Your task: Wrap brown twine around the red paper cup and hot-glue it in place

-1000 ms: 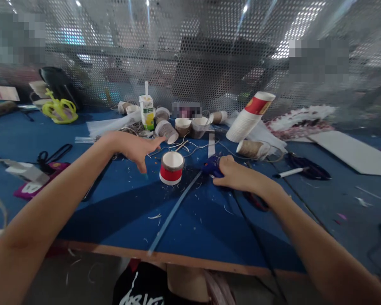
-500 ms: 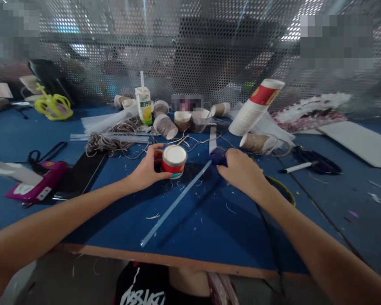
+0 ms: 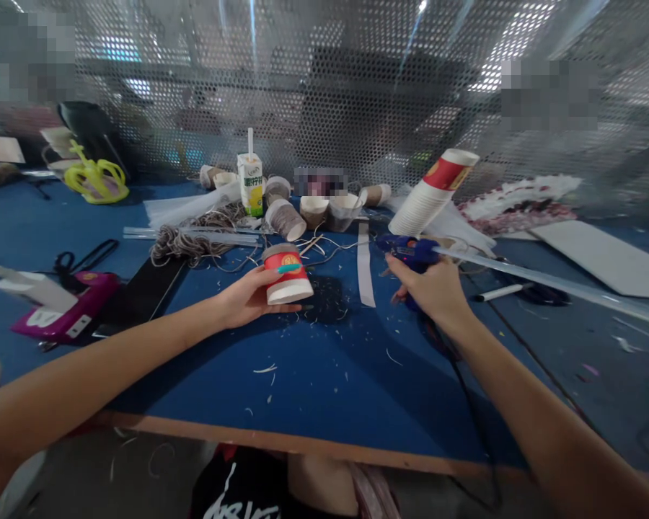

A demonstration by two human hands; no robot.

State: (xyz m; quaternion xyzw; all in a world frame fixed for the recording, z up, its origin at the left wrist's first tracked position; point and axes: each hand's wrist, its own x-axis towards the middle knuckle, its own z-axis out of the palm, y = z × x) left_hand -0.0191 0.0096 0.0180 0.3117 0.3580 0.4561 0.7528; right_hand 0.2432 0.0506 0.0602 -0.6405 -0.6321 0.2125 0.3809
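Note:
A red and white paper cup [image 3: 288, 287] with a grey band at its top is tilted in my left hand [image 3: 249, 297], the fingers closed round it above the table. My right hand [image 3: 435, 285] grips a blue hot glue gun [image 3: 411, 249] by its handle. The gun's nozzle points left, toward the cup but apart from it. A long clear glue stick [image 3: 552, 277] sticks out of its back to the right. Between the hands, a white paper strip [image 3: 364, 267] lies on the blue table.
Behind stand a juice carton [image 3: 250, 186], several twine-wrapped cups [image 3: 286, 219] and a leaning cup stack [image 3: 433, 193]. Left are a twine bundle [image 3: 181, 244], a purple power strip [image 3: 76, 306] and a yellow crown-shaped thing [image 3: 96, 176]. A white marker [image 3: 500, 292] and white board [image 3: 606, 259] lie right.
My right hand has lifted the glue gun and turned it, swinging the glue stick from the front to the right. My left hand has raised and tilted the cup.

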